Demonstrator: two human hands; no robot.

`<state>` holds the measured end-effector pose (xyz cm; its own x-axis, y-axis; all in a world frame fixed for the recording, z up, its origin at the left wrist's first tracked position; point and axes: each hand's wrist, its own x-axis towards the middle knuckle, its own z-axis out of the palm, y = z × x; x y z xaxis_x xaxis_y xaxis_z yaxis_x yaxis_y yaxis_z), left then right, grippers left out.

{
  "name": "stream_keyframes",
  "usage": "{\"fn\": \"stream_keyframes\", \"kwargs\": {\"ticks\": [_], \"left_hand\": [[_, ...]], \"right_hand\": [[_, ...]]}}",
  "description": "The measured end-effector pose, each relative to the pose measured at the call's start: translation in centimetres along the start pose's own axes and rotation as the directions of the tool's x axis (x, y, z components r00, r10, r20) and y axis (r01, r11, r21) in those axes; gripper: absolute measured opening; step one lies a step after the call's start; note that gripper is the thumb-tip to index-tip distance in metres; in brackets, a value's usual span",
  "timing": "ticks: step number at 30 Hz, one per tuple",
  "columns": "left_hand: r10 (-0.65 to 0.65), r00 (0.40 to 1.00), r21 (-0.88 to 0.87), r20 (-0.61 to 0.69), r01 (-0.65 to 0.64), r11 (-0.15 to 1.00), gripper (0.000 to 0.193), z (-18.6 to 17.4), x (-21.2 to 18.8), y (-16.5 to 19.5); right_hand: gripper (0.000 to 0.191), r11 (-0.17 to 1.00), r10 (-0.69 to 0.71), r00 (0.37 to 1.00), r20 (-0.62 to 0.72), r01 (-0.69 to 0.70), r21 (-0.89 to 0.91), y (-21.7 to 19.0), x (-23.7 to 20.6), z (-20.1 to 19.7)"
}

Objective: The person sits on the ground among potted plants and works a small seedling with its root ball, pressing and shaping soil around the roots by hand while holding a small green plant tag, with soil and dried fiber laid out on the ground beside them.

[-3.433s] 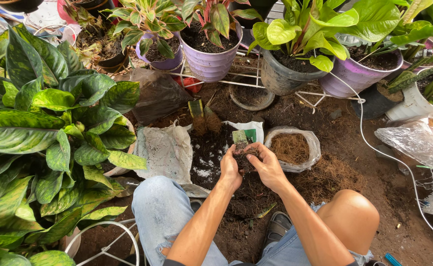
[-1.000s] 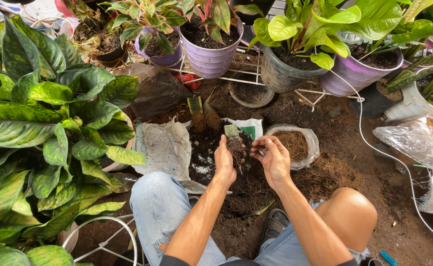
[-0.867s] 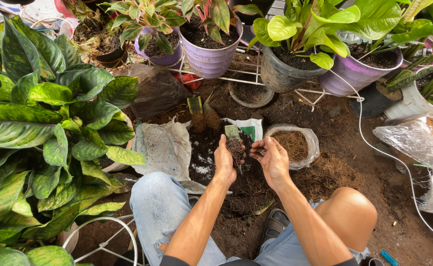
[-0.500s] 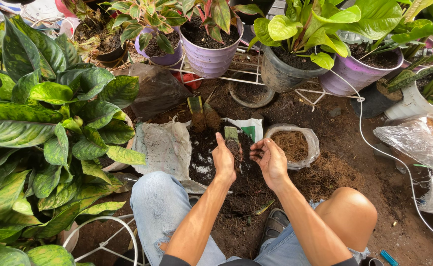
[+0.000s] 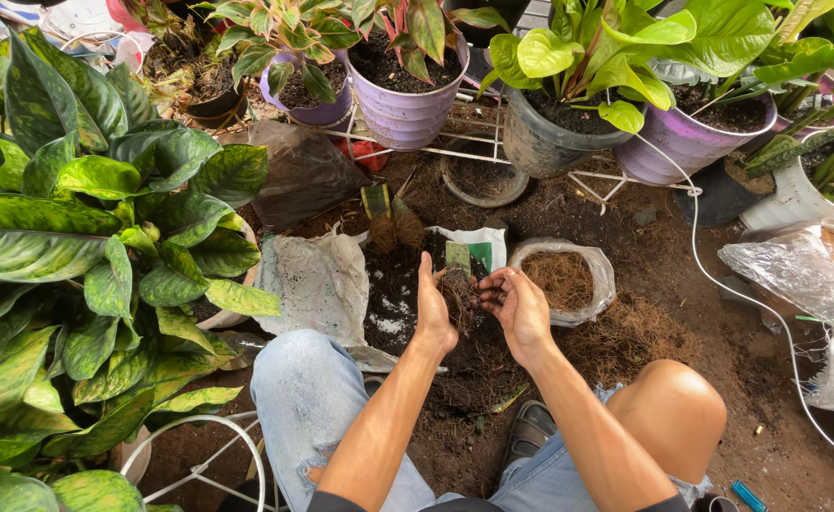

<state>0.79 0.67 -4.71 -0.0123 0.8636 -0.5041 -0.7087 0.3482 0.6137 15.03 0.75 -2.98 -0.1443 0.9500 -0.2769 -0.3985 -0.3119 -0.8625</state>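
Observation:
My left hand (image 5: 433, 308) and my right hand (image 5: 518, 305) face each other over a dark pile of potting soil (image 5: 407, 313) on the ground. Between the palms sits a clump of dark soil and thin roots (image 5: 459, 294); both hands cup it, fingers apart. A small green-and-white packet (image 5: 459, 255) lies just beyond the clump. My knees in torn light jeans (image 5: 303, 398) frame the pile.
An open clear bag of brown fibre (image 5: 561, 280) stands right of my hands. A grey sack (image 5: 317, 284) lies left. Purple pots (image 5: 407, 100) and a grey pot (image 5: 545, 142) stand on a white wire rack behind. A big leafy plant (image 5: 66, 246) fills the left. A white hose (image 5: 720, 284) runs right.
The hands moved a little forward and apart; the left hand turned upright, and the small packet they held earlier now lies past the root clump.

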Motion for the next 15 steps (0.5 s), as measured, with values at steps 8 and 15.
{"fn": "stream_keyframes", "kwargs": {"ticks": [8, 15], "left_hand": [[0.063, 0.998, 0.109, 0.024, -0.065, 0.992, 0.07, -0.4, 0.5, -0.4], [0.144, 0.981, 0.156, -0.133, -0.123, 0.98, 0.065, -0.9, 1.8, -0.1]], "right_hand": [[0.025, 1.0, -0.018, 1.0, -0.006, 0.018, -0.02, -0.1, -0.1, 0.0], [0.025, 1.0, -0.002, 1.0, -0.007, 0.002, -0.007, 0.2, 0.0, 0.1]]}}
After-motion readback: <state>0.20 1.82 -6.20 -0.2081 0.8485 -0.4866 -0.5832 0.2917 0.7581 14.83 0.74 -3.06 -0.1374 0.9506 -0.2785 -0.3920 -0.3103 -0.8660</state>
